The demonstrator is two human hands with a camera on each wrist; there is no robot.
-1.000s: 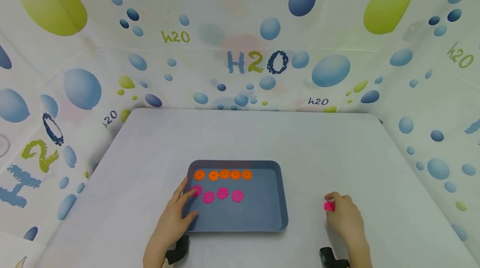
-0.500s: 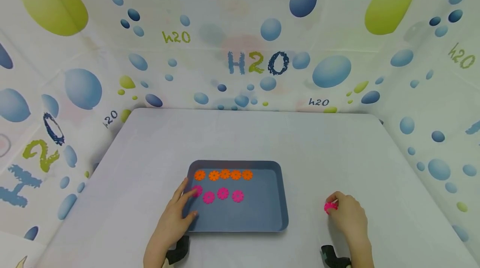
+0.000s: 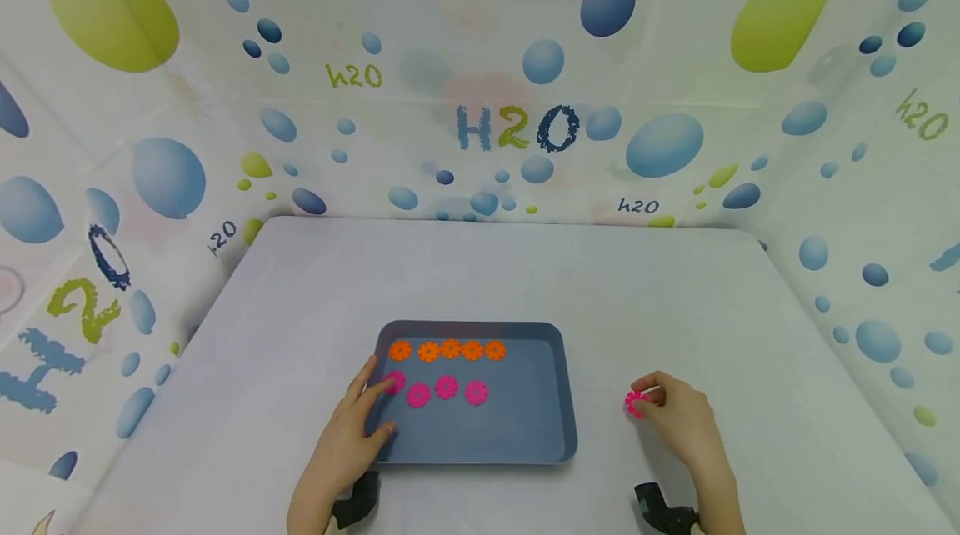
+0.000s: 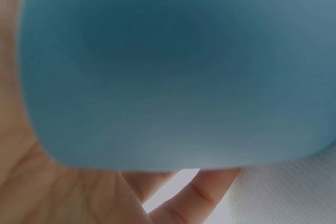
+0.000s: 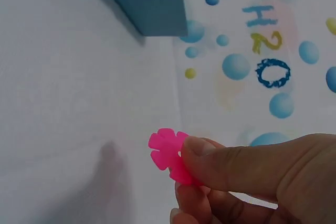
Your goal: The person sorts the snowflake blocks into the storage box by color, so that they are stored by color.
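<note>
A blue-grey tray lies on the white table. Orange flower-shaped discs form a row along its back, with several pink ones in front. At the tray's left edge, my left hand rests with fingers spread; a fingertip touches or covers part of the leftmost pink disc. The left wrist view is mostly filled by the tray's outer side, which hides part of that hand. Right of the tray, my right hand pinches a pink flower-shaped disc between thumb and fingers, above the table.
The white table stretches behind the tray and to both sides. A curtain printed with blue and green drops surrounds it at the back and sides. Black wrist mounts show below the hands.
My right hand first shifts slightly right, then moves left and a little up toward the tray, carrying the pink flower-shaped disc. The left hand and tray stay put.
</note>
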